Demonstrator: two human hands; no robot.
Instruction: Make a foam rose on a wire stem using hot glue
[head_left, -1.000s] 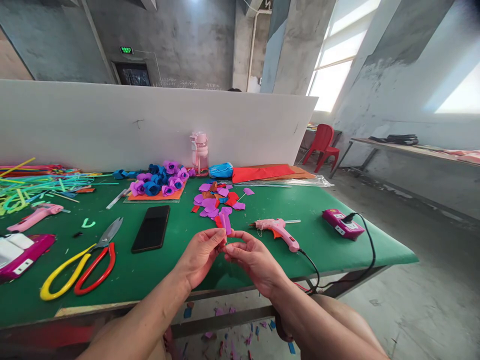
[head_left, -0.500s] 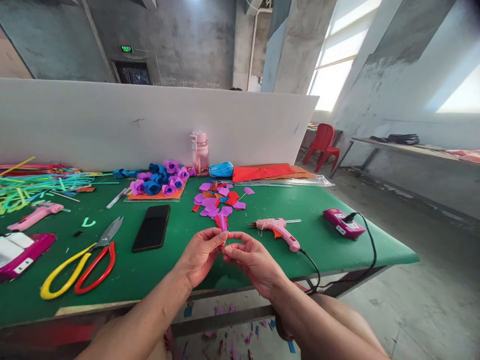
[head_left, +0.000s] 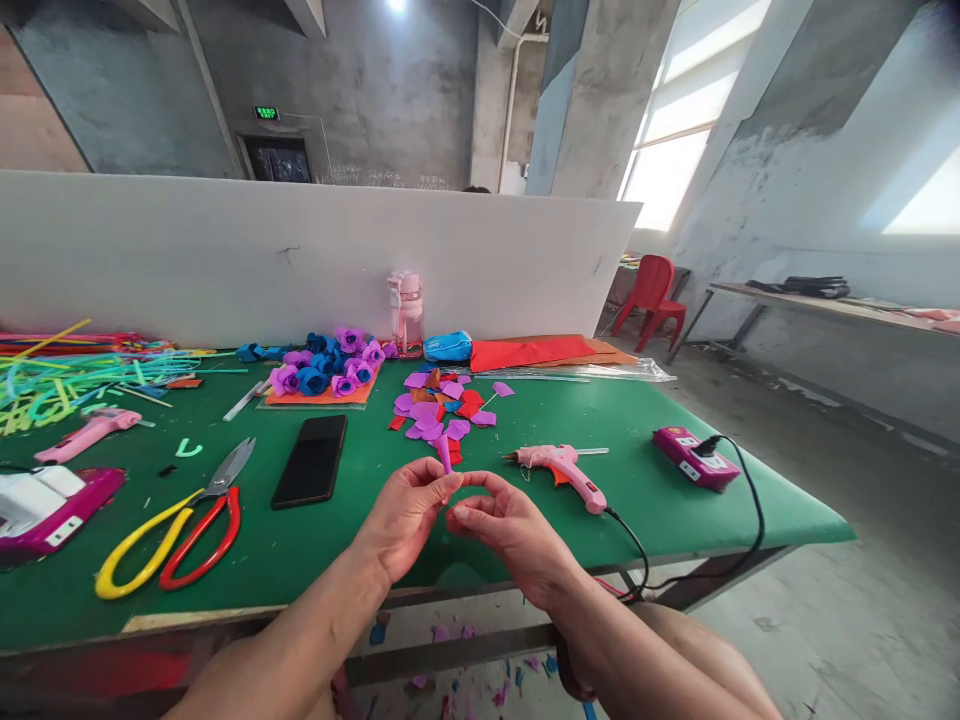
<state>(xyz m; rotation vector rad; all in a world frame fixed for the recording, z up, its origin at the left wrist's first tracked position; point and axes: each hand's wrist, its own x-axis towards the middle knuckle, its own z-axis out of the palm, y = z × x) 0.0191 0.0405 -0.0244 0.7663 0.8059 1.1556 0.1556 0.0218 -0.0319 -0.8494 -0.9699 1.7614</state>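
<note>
My left hand pinches a small purple rolled paper petal between thumb and fingers, its wider end pointing up and away from me. My right hand is right beside it, fingers curled and index fingertip against the left thumb; whatever its fingers grip is hidden. Loose purple, red, blue and brown paper petals lie just beyond the hands. To the right rests a pink hot glue gun with a clear glue stick in its back. Finished purple and blue paper flowers are heaped farther back on an orange sheet.
Scissors with yellow and red handles and a black phone lie left. Another pink glue gun and coloured strips are farther left. A purple power strip sits right, its cord over the edge. A pink bottle stands behind.
My view has shifted slightly, so the table sits a little lower and to the right. The right thumb and fingertips have eased slightly apart from the left ones; the left hand keeps its pinch.
</note>
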